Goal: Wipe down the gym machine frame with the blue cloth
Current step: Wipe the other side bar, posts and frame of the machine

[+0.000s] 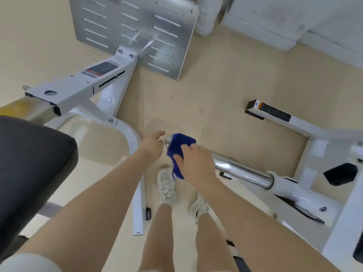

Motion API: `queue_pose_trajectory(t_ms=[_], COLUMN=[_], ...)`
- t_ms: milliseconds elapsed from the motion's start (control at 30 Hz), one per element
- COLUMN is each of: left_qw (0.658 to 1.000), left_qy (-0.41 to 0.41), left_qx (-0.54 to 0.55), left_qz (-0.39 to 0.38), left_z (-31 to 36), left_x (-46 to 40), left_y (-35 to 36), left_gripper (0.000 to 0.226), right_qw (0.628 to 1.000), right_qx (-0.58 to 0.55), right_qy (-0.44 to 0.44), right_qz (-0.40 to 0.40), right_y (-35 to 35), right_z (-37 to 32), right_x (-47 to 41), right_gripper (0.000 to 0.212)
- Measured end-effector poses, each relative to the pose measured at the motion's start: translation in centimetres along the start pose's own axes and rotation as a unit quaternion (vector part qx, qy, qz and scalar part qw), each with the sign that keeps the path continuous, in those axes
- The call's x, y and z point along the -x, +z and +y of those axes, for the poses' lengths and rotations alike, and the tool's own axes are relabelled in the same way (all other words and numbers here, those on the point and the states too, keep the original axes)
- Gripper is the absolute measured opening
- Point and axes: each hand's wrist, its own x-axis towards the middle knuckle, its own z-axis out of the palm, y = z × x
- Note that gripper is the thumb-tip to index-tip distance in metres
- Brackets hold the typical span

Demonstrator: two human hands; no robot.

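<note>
Beige gym floor [225, 99]; right hand [193, 161] fingers grip the blue cloth [179, 152] around the chrome bar [243, 171], left hand [153, 144] relaxed open. Cloth might slide off the bar's rounded end.

Head-worn view, looking steeply down, close over hands and floor [225, 99]

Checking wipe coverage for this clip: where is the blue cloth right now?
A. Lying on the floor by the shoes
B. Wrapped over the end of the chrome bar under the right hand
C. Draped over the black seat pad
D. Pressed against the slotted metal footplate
B: the blue cloth covers the tip of the chrome bar, with the right hand gripping it there.
</note>
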Motion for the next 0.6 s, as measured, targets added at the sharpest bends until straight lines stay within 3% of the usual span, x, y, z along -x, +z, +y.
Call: queue_pose_trajectory(t_ms=[67, 167, 333, 467, 533, 600], left_qw=[0.999, 0.994, 0.988, 0.986, 0.985, 0.986], left_qy=[-0.010, -0.010, 0.017, 0.011, 0.014, 0.025], left_qx=[0.044, 0.102, 0.147, 0.165, 0.170, 0.165], left_qz=[-0.012, -0.032, -0.042, -0.003, -0.008, -0.014], left_z=[-1.0, -2.4, -3.8, -3.8, -3.8, -4.0], left_x=[-1.5, -2.7, -3.0, -2.5, -2.5, -2.8], left_y=[0.7, 1.5, 1.6, 1.9, 1.9, 1.9], left_gripper=[0.041, 0.033, 0.024, 0.035, 0.031, 0.024], right_qw=[0.998, 0.999, 0.985, 0.988, 0.979, 0.986], right_qx=[0.018, -0.007, 0.073, 0.139, 0.201, 0.168], right_qy=[-0.021, -0.029, -0.028, 0.042, 0.014, -0.004], right_qz=[0.060, 0.035, 0.156, 0.046, 0.028, 0.013], right_y=[1.2, 3.9, 5.4, 3.8, 3.3, 3.3], right_z=[0.4, 0.0, 2.3, 6.1, 5.6, 2.7], right_x=[-2.1, -5.1, -6.2, -3.8, -4.1, -5.3], right_gripper=[0.052, 0.070, 0.057, 0.062, 0.039, 0.032])
